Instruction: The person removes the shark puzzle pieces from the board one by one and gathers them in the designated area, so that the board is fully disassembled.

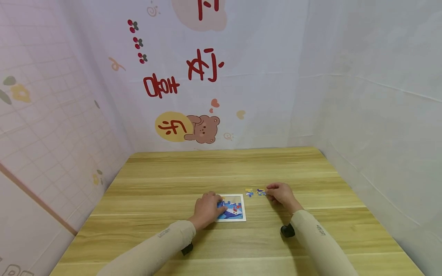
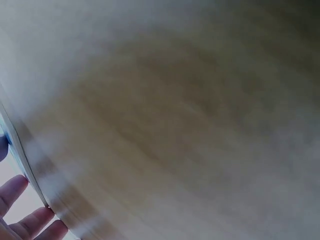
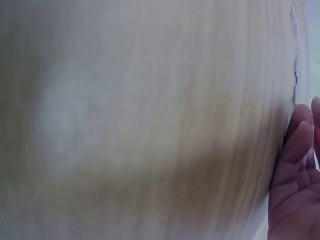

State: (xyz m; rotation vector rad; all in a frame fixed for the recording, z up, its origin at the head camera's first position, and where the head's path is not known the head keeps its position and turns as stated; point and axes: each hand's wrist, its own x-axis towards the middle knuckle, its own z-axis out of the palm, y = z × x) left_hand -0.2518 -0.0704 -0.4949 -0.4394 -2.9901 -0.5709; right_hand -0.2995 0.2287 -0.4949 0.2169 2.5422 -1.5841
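A white-framed jigsaw puzzle [image 1: 244, 209] with a blue sea picture lies on the table; its upper right part shows bare backing. My left hand [image 1: 206, 210] rests over the frame's left side, its fingers spread and thumb reaching onto the picture. In the left wrist view, fingertips [image 2: 37, 220] lie along the frame's edge [image 2: 22, 155]. To the right of the frame are loose puzzle pieces, one yellow and blue piece [image 1: 249, 192] and another piece [image 1: 261, 192] beside it. My right hand [image 1: 281, 194] has its fingertips right at that second piece. In the right wrist view its fingers [image 3: 297, 145] are slightly bent.
The wood-grain table [image 1: 165, 172] extends around the frame and pieces. White printed cloth walls [image 1: 259, 96] stand behind it and at both sides. A dark wrist device [image 1: 287, 230] sits under the right sleeve, another [image 1: 187, 249] under the left.
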